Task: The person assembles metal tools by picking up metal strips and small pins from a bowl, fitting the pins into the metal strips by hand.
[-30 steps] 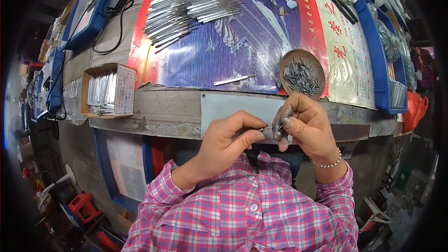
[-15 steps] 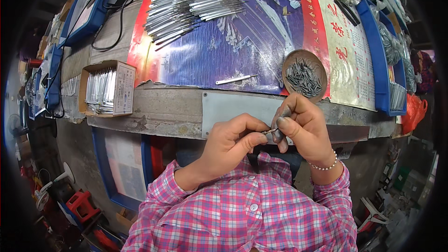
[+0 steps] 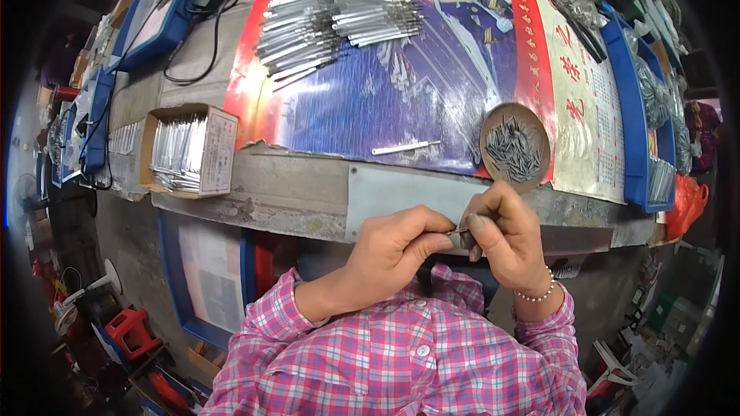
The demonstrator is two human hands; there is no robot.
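Over the bench's front edge, my left hand [image 3: 397,246] pinches a thin, small metal piece [image 3: 459,230] between thumb and forefinger. My right hand [image 3: 505,237], fingers curled, grips the same piece at its other end; most of it is hidden by the fingertips. Just beyond the right hand stands a round wooden bowl [image 3: 545,145] holding many small grey metal pins [image 3: 512,152]. One slim silver metal strip with a dark thin tip [image 3: 405,148] lies on the poster left of the bowl. Farther back are piles of similar strips [image 3: 339,19].
A cardboard box [image 3: 220,156] packed with silver strips sits on the bench at left. A grey plate [image 3: 401,199] is fixed at the bench's front edge. Blue bins [image 3: 634,115] stand at right, and a black cable [image 3: 202,77] curls at the back left. A red bag [image 3: 682,204] hangs at right.
The view has shifted, so the bench things appear slightly lower and to the right. Both hands still meet at the small metal piece, and the right fingers are curled in more tightly.
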